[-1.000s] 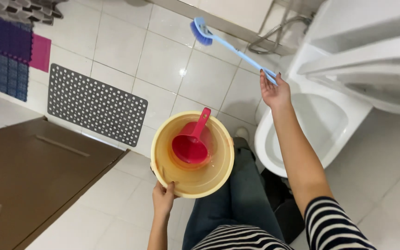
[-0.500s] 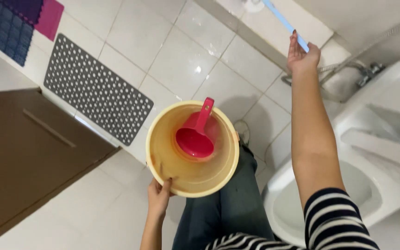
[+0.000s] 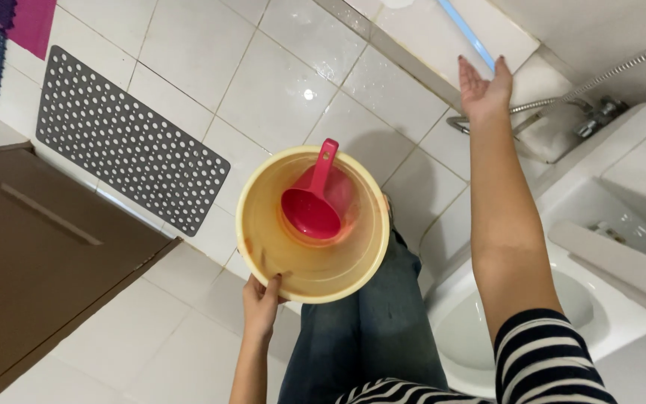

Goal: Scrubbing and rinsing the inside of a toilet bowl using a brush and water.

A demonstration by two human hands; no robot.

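Head view, looking straight down at a white tiled floor [image 3: 188, 329]. Left hand [image 3: 261, 305] grips the near rim of a yellow bucket [image 3: 278, 258]: thumb hooked over the rim to the inside, other fingers under the edge and hidden, so I can't tell how they lie. Bucket sits level in front of the person's jeans [image 3: 360, 329], held above the floor. Inside it, a red dipper [image 3: 310, 212] rests bowl-down on the bottom, its handle leaning up against the far wall and poking just over the rim.

Right hand [image 3: 481, 91] is stretched out well ahead, palm open, fingers straight and close together, thumb out to the side. Its fingertips touch or sit just beside the near end of a light blue handle [image 3: 466, 34] that runs up and out of frame over a raised tiled ledge [image 3: 420, 37]; contact is not clear, but nothing is clenched around it. Striped sleeve [image 3: 543, 359] covers the upper arm.

White toilet bowl [image 3: 472, 337] is below the right forearm, at the person's right. Metal hose [image 3: 607, 67] and a wall fitting are just beyond the hand. Grey perforated mat [image 3: 128, 142] lies on the tiles to the left, next to a brown door [image 3: 31, 254].
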